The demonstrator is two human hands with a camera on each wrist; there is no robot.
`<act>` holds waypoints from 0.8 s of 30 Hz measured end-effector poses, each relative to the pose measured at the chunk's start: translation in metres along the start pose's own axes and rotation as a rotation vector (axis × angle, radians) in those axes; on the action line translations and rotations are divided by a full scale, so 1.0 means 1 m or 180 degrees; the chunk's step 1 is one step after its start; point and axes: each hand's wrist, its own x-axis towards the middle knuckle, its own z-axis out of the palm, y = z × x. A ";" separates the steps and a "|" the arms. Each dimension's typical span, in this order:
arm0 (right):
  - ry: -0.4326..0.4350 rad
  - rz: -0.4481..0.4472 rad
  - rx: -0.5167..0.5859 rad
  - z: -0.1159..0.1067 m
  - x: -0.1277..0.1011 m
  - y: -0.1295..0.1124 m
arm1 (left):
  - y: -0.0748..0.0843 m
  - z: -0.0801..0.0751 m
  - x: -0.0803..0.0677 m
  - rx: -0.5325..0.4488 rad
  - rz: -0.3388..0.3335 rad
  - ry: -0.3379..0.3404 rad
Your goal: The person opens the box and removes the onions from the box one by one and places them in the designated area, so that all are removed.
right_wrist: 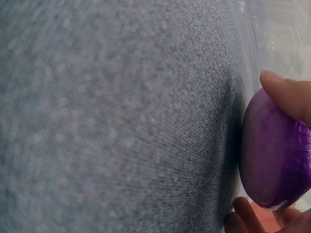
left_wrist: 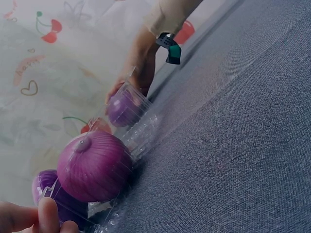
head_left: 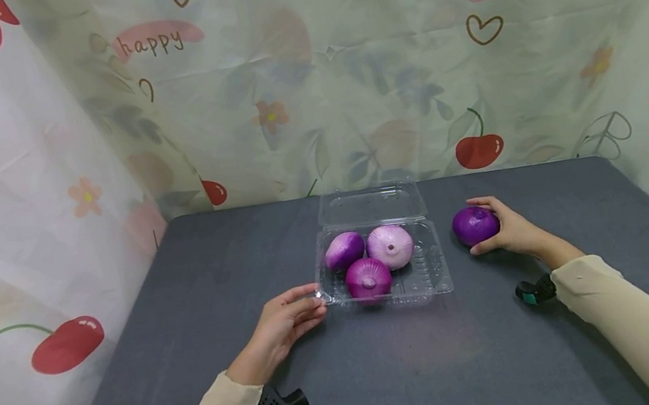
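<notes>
On the bench (head_left: 231,262), three onions (head_left: 368,279) in a box (head_left: 431,270), one before two, lid (head_left: 371,206) behind, fourth onion (head_left: 473,226) to the right in the right hand (head_left: 512,229), left hand (head_left: 283,322) at the near left corner.

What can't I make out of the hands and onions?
Left wrist view: pale onion, hidden behind the front onion.
Same view: most of the left hand, cut off by the lower-left corner.
Right wrist view: part of the held onion, cut off by the right edge.

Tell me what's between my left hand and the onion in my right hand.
The head view shows the clear container holding three onions, then a strip of gray tabletop, between your left hand and the onion your right hand holds.
</notes>
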 end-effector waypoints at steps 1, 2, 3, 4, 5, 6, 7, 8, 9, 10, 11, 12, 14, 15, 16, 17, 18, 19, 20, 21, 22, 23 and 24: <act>0.0001 -0.0004 -0.0001 0.000 0.000 0.000 | 0.000 0.000 0.000 0.0000 0.0008 -0.0008; 0.0004 -0.0007 -0.0002 0.000 0.000 -0.001 | 0.000 0.001 0.000 0.0006 0.0020 -0.0015; 0.0003 -0.0011 0.0003 0.000 0.000 -0.001 | 0.000 0.001 0.000 0.0011 0.0028 -0.0021; -0.0003 -0.0015 -0.0014 0.000 0.000 -0.001 | 0.001 0.001 0.000 0.0012 0.0028 -0.0020; -0.0006 -0.0010 -0.0020 0.000 0.000 -0.001 | 0.001 0.001 0.000 0.0012 0.0025 -0.0017; -0.0005 0.0000 -0.0023 0.000 0.000 0.000 | 0.001 0.002 0.000 0.0017 0.0029 -0.0015; -0.0005 0.0006 -0.0034 0.000 0.000 0.000 | 0.001 0.002 0.000 0.0021 0.0033 -0.0014; -0.0006 0.0010 -0.0035 0.000 0.000 0.000 | 0.001 0.002 0.001 0.0023 0.0035 -0.0012; -0.0008 0.0014 -0.0035 0.000 0.000 0.001 | 0.001 0.002 0.001 0.0022 0.0029 -0.0007; -0.0013 0.0018 -0.0033 0.000 0.000 0.001 | 0.001 0.002 0.001 0.0021 0.0025 -0.0006; -0.0013 0.0028 -0.0014 0.000 0.000 0.001 | 0.001 0.002 0.000 0.0021 0.0024 -0.0008; -0.0013 0.0037 -0.0015 0.000 0.001 0.001 | 0.000 0.002 0.000 0.0022 0.0022 -0.0012; -0.0019 0.0052 -0.0003 0.000 0.000 0.001 | 0.000 0.002 0.000 0.0019 0.0016 -0.0018; -0.0021 0.0057 0.0000 0.000 0.000 0.001 | 0.000 0.002 0.000 0.0016 0.0011 -0.0019; -0.0024 0.0062 0.0002 0.000 0.000 0.001 | 0.000 0.002 0.000 0.0012 0.0011 -0.0021; -0.0023 0.0066 -0.0002 0.000 0.000 0.001 | 0.000 0.002 0.000 0.0008 0.0010 -0.0019; -0.0022 0.0073 -0.0003 0.000 0.000 0.001 | 0.000 0.002 0.000 0.0009 0.0012 -0.0017; -0.0024 0.0076 -0.0004 0.000 0.000 0.000 | 0.000 0.002 0.000 0.0004 0.0013 -0.0012; -0.0024 0.0076 -0.0006 0.000 0.000 0.000 | 0.000 0.002 0.000 0.0004 0.0018 -0.0006; -0.0026 0.0076 -0.0009 0.000 0.000 0.000 | 0.000 0.002 0.000 0.0002 0.0020 0.0002; -0.0030 0.0080 -0.0011 0.000 0.000 -0.001 | 0.000 0.002 0.001 0.0007 0.0029 0.0008; -0.0034 0.0082 -0.0012 0.000 0.000 -0.001 | 0.000 0.002 0.001 0.0006 0.0028 0.0015; -0.0039 0.0084 -0.0010 0.000 0.000 -0.001 | 0.000 0.001 0.001 0.0013 0.0040 0.0016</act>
